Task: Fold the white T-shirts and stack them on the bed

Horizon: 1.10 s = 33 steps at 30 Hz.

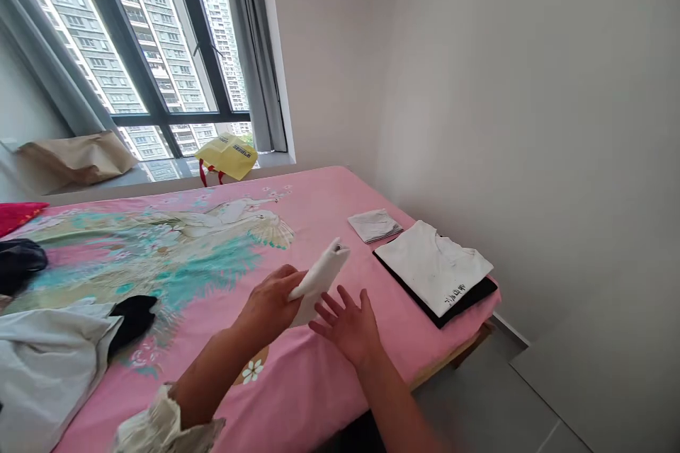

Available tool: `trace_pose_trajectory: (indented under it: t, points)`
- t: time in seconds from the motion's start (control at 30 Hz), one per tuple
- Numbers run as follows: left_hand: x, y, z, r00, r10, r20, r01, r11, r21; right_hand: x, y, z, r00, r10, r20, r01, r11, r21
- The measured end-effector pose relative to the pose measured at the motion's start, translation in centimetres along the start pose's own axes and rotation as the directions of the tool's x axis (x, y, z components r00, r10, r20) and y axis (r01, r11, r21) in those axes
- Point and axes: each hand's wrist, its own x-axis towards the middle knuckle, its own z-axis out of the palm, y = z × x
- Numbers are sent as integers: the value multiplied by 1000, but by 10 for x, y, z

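Folding's partway there I'd say: the left hand (272,304) grips a small white folded cloth (319,276) just above the pink bed (319,382), the right hand (348,325) flat and open beside it, folded shirts (433,269) and a grey piece (375,225) already stacked (unfolded pile (47,361) still waiting).

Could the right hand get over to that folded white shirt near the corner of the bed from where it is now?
Probably yes. The right hand is open, holds nothing, and hovers over the pink bedspread. Only bare bedspread lies between it and the white shirt. The left hand holds a white cloth, off that path.
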Motion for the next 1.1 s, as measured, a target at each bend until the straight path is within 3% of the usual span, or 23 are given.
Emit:
trace_pose_trajectory:
  t: [0.07,0.17,0.3,0.4,0.47,0.53,0.6,0.67,0.77,0.87,0.93,1.0,1.1]
  points:
    - [-39,0,-3,992,130,3,-126,959,255,10,-3,10,994,-40,104,42,999,-15]
    - [-111,-19,28,991,118,63,-133,908,396,14,15,17,994,54,98,-47,996,-76]
    - [-208,-62,89,982,-99,161,37,936,350,2,45,-2,960,268,85,-275,957,86]
    - [-252,-92,111,969,-245,-32,245,934,259,-7,51,-17,921,361,142,-386,895,223]
    - [-259,-109,110,909,-358,-213,392,909,144,-11,51,-18,916,380,132,-401,888,226]
    - [-252,-123,101,823,-490,-287,512,859,1,-11,54,-13,923,377,70,-383,915,125]
    - [-238,-132,89,732,-637,-244,621,770,-145,-7,60,-5,935,352,-37,-353,936,-10]
    - [-224,-135,80,680,-725,-109,680,679,-276,-2,68,2,941,313,-131,-326,940,-97]
    - [-218,-129,75,690,-709,144,686,578,-441,6,76,6,950,244,-195,-275,950,-147]
    - [-227,-116,81,654,-686,319,743,504,-440,5,79,4,958,176,-225,-224,952,-208]
    - [-234,-113,85,652,-702,287,742,514,-430,-1,79,2,964,135,-228,-193,947,-255]
    - [-234,-116,85,675,-722,151,685,536,-493,-7,80,0,970,100,-220,-165,939,-302]
    - [-216,-131,80,681,-731,46,610,531,-588,-12,82,-1,976,60,-212,-135,922,-363]
